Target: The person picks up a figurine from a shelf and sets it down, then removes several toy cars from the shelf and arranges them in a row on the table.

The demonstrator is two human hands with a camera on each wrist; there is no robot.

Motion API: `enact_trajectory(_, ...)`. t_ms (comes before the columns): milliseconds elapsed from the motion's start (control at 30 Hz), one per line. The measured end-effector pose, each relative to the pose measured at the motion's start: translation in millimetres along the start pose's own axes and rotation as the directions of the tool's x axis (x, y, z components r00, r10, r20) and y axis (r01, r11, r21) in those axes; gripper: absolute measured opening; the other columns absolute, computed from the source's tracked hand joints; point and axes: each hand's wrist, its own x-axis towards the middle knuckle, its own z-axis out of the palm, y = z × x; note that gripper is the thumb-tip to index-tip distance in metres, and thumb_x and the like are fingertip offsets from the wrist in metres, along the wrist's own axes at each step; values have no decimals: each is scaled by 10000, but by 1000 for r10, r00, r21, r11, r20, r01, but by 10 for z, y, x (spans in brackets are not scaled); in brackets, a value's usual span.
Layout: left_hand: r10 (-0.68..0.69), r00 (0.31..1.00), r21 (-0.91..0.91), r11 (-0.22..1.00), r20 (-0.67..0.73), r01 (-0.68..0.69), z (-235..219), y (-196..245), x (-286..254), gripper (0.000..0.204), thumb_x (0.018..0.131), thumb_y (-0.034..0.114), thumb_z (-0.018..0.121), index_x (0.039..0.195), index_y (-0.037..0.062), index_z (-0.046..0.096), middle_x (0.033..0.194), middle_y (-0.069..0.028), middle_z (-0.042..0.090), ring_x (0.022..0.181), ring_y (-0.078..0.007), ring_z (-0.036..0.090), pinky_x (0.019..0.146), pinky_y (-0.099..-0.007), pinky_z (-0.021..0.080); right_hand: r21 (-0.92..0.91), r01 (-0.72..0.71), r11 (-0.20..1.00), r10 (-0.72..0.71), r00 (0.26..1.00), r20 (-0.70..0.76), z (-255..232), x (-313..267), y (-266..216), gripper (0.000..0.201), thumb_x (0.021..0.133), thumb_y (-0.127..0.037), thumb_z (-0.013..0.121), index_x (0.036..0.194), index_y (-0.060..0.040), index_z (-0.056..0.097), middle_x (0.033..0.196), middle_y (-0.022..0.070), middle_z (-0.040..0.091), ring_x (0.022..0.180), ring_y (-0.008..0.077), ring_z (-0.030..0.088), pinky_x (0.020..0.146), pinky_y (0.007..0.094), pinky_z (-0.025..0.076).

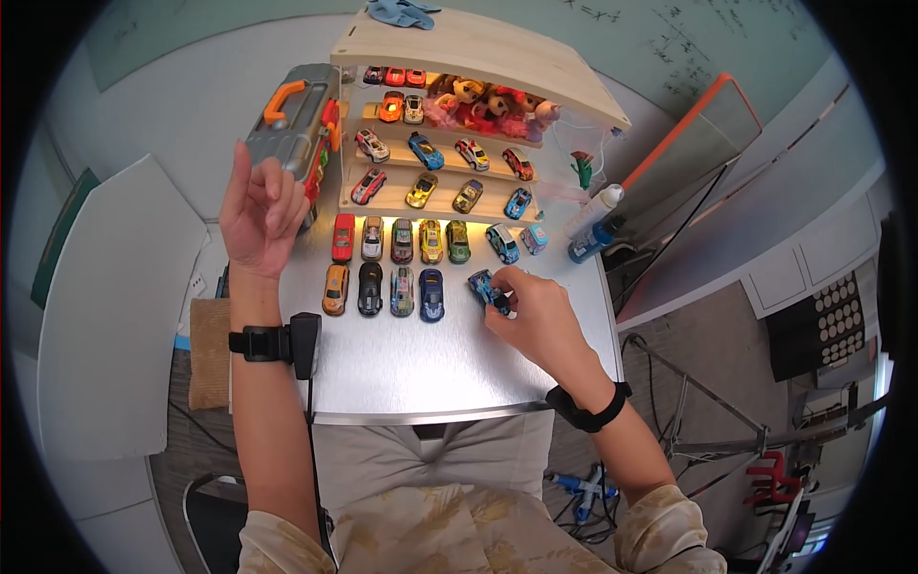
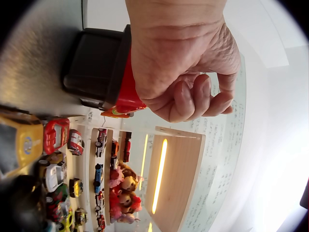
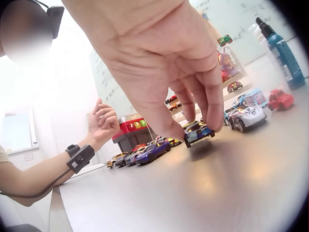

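Note:
My right hand [image 1: 540,311] pinches a small blue patterned toy car [image 1: 484,287] between thumb and fingers. In the right wrist view the toy car [image 3: 199,134] is held just over the metal tabletop, with a shadow beneath it. Left of it, a dark blue toy car [image 1: 432,295] ends the front row of parked toy cars. Farther back stand a blue-and-white toy car [image 1: 502,243] and a light blue toy vehicle [image 1: 534,239]. My left hand [image 1: 260,215] is raised beside the shelf with its fingers loosely curled, holding nothing.
A lit wooden shelf [image 1: 478,43] carries more toy cars and several dolls [image 1: 488,107]. At its left stands a grey case [image 1: 292,115] with an orange handle. A blue bottle [image 1: 590,243] and a white bottle [image 1: 599,209] stand at the table's right edge.

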Motion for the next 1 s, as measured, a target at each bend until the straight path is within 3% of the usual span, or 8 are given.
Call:
enact_trajectory(100,-5,1000,1,1000,2,5,10,-8,6,576,1130,488,351,719,111,499,494,21,392,409,-76,282,405,-230,255,-65,-3,998,4,1000,17,4,-22,59,285,789,-133,774,1026,8,703,982,168,764,795,296,750,767,393,601)
enact_trajectory(200,-6,1000,7,1000,-2,6,13,1,4,577,1129,490,350,719,113,499,494,23,389,411,-75,279,406,-232,254,-61,32,998,-32,999,1,-8,-37,70,289,808,-160,799,1021,9,701,950,167,762,805,294,755,762,376,602)
enact_trajectory(300,-5,1000,6,1000,-3,5,9,-3,-3,578,1129,492,349,719,113,499,494,24,387,411,-76,277,407,-233,253,-9,1,1000,-1,1000,-8,-182,77,-22,249,842,-159,776,995,14,683,850,212,722,760,359,718,709,434,570)
enact_trajectory(433,-12,1000,7,1000,2,12,6,-6,-4,578,1128,493,350,719,113,499,494,23,385,413,-77,274,408,-234,253,148,137,979,-115,983,-144,-146,479,30,257,853,-184,793,967,21,688,802,211,723,731,326,723,670,414,561)
enact_trajectory(533,-22,1000,0,1000,-7,22,4,-4,7,588,1126,490,362,717,106,538,491,24,406,413,-75,280,417,-238,237,97,98,990,-90,992,-91,-4,761,-4,251,845,-177,798,960,17,688,779,216,720,770,348,732,696,419,572)
enact_trajectory(633,-21,1000,-12,1000,-1,21,8,9,1,594,1126,488,367,719,102,561,490,24,418,414,-73,283,422,-241,229,-30,125,992,-127,991,-52,143,880,-54,247,850,-165,808,945,25,682,785,174,737,729,273,752,684,360,591)
enact_trajectory(933,-8,1000,-8,1000,8,8,-6,9,6,582,1131,486,345,725,108,523,500,22,404,415,-75,289,410,-235,249,-93,123,988,-126,992,-30,288,993,55,235,770,-111,800,948,1,696,781,183,733,726,323,736,691,397,585)
enact_trajectory(1000,-1,1000,-1,1000,7,1,-14,10,4,576,1132,487,337,727,111,500,504,22,395,414,-77,288,403,-233,257,-76,92,993,-93,996,-9,235,978,22,241,762,-83,771,966,20,697,802,226,726,786,376,731,762,443,584)
